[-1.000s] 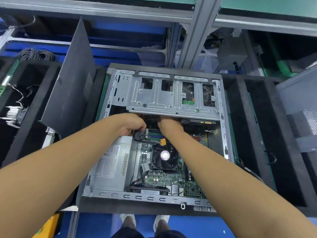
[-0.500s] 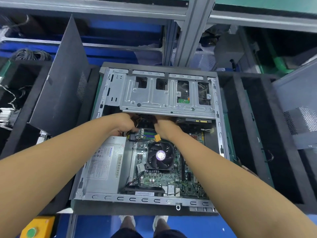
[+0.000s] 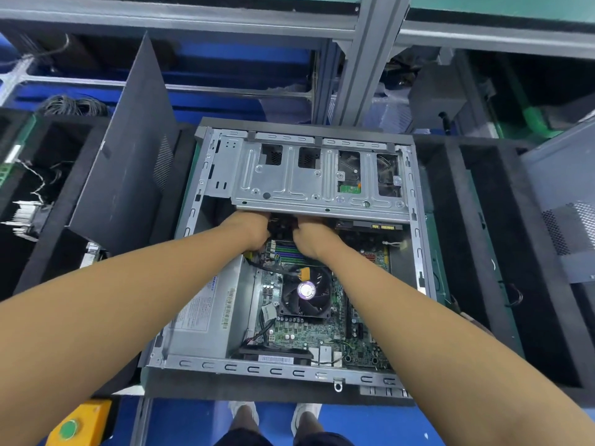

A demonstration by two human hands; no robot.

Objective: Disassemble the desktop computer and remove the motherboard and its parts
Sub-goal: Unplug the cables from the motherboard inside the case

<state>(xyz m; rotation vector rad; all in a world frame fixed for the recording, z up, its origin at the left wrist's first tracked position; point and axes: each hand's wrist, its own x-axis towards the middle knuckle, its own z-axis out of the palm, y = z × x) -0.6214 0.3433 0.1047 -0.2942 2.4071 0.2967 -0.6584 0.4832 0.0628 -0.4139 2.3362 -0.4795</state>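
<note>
Your left hand (image 3: pixel 249 230) and right hand (image 3: pixel 310 235) reach under the drive cage (image 3: pixel 309 185), probably unplugging something; grip's hidden, can't tell.

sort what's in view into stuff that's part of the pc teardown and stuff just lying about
Part of the job: computer case, drive cage, motherboard, CPU fan, power supply, left hand and right hand reaching under the cage.
Lying about: black panel standing at left, heatsink, cable coil, yellow button box.
</note>
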